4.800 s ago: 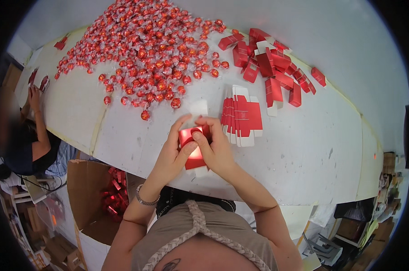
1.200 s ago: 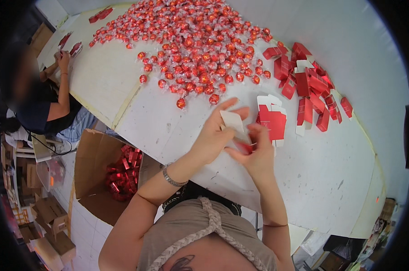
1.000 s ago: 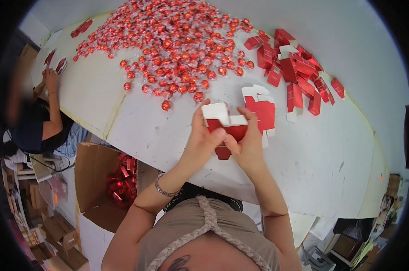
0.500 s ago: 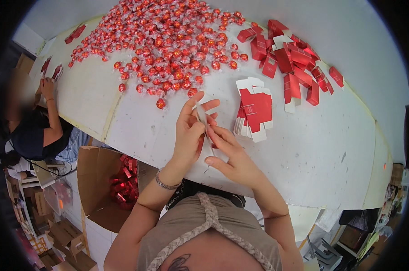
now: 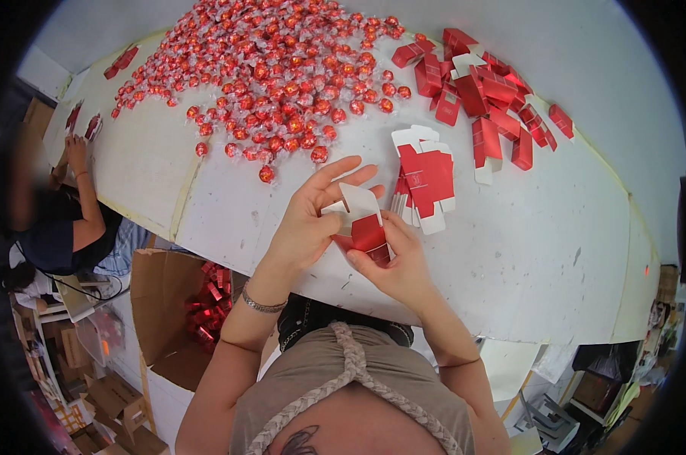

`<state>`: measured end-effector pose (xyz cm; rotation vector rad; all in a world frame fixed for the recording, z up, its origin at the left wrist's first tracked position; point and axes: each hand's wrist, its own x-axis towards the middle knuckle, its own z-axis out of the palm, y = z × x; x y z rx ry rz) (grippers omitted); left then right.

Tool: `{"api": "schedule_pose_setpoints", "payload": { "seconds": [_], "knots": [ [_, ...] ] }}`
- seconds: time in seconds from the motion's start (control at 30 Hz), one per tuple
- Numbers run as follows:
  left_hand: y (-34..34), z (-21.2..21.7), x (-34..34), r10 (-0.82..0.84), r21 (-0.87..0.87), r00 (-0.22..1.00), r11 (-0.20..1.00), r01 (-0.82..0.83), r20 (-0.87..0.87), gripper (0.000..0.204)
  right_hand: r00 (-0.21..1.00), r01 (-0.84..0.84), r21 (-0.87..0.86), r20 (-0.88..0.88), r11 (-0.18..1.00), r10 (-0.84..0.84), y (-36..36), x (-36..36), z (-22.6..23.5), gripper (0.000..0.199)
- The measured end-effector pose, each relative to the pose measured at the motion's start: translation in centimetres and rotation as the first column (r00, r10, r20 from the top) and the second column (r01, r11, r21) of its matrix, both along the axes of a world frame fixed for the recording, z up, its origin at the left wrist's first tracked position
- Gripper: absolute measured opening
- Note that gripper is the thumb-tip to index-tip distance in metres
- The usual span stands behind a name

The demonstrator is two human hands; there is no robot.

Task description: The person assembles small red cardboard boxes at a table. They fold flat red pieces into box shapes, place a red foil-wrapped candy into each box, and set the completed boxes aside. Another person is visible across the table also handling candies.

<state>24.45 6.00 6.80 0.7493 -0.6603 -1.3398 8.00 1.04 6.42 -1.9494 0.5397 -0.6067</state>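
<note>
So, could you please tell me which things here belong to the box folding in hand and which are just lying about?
In hand:
- small red carton, held by left hand and right hand
- stack of flat red cartons
- pile of folded red boxes

Lying about:
- red wrapped sweets on the white table
- cardboard box on the floor
- co-worker's hand, far left

The single head-worn fisheye view looks steeply down from close above the person's chest, which fills the lower centre, facing forward across the white table [image 5: 510, 250] that curves through the frame's middle and top.
</note>
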Motion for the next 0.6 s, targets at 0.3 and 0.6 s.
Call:
{"api": "schedule_pose_setpoints", "payload": {
  "seconds": [0.3,0.6],
  "knots": [
    [2.5,-1.0,-2.8,0.14,-0.058,0.738,0.989,-0.136,0.66,0.075,0.921,0.088,0.371,0.322,0.924,-0.217,-0.4,1.2,0.2,0.062],
    [2.4,-0.5,-1.8,-0.01,0.021,0.869,1.0,-0.001,0.494,0.056,0.941,0.21,-0.009,0.274,0.978,-0.199,-1.4,1.1,-3.3,0.025]
  ]
}}
